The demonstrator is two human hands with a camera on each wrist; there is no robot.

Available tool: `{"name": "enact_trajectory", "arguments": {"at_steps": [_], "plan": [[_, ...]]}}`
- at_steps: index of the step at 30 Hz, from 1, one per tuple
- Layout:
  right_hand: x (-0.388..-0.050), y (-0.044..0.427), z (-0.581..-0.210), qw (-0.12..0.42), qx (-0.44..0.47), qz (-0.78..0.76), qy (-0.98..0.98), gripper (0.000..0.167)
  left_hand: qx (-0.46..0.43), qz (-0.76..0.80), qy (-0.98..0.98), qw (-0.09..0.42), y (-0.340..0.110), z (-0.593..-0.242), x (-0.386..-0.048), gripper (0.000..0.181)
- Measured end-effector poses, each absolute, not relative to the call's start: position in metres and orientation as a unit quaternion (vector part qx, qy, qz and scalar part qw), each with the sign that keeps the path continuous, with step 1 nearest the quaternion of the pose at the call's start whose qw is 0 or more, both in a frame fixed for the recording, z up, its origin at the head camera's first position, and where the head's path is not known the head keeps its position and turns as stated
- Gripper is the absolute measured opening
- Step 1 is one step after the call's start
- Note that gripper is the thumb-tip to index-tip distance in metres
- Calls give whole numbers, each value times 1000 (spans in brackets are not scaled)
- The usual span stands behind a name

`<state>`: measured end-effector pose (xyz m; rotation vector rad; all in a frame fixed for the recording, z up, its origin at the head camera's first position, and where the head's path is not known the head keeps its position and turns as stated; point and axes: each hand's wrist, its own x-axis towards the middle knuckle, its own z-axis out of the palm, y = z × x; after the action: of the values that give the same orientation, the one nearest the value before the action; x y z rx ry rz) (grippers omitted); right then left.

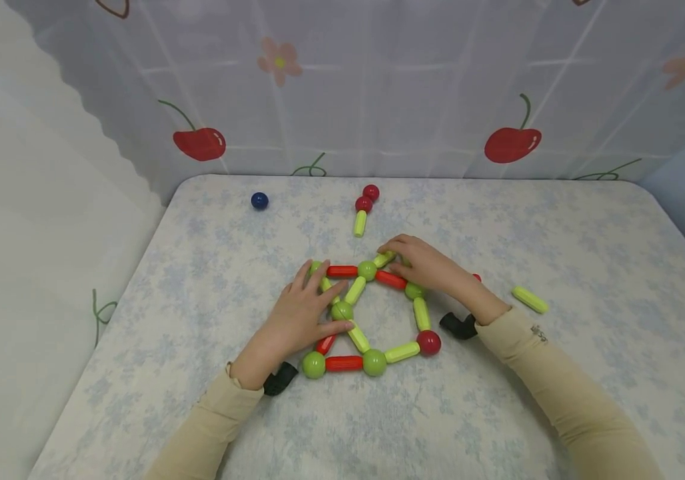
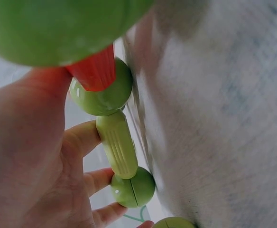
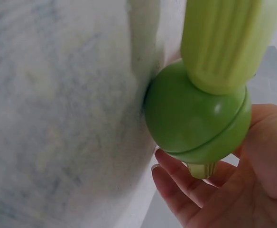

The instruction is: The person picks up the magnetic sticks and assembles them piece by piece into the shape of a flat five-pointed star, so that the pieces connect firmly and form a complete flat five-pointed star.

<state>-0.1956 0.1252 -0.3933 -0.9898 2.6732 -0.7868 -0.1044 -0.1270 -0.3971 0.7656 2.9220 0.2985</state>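
Observation:
Green balls [image 1: 374, 363] joined by red rods [image 1: 344, 363] and yellow-green rods [image 1: 402, 352] form a flat linked frame on the table. One corner is a red ball [image 1: 429, 343]. My left hand [image 1: 300, 310] lies spread over the frame's left side, its fingers touching a rod [image 2: 116, 145] and a green ball [image 2: 133, 187]. At the far side my right hand [image 1: 426, 267] pinches a short yellow-green rod [image 1: 385, 259] beside the top green ball [image 1: 367, 270]. The right palm partly hides that rod's far end.
On the table [image 1: 198, 280], a blue ball [image 1: 260, 201] stands at the back left. Two red balls [image 1: 364, 204] with a yellow-green rod [image 1: 360, 224] lie at the back middle. A loose yellow-green rod [image 1: 530, 300] lies right of the right wrist. A patterned curtain [image 1: 354, 87] hangs behind.

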Motion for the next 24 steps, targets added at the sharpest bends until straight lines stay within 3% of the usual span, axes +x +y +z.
{"name": "enact_trajectory", "arguments": {"at_steps": [8, 14, 24], "plan": [[-179, 144, -393, 73, -292, -272, 914, 40, 255, 98, 960, 55, -126, -398, -103, 74], [-166, 152, -390, 89, -301, -256, 914, 46, 248, 95, 963, 43, -129, -396, -103, 73], [-164, 155, -395, 96, -287, -267, 915, 43, 254, 100, 961, 49, -127, -397, -104, 72]]}}
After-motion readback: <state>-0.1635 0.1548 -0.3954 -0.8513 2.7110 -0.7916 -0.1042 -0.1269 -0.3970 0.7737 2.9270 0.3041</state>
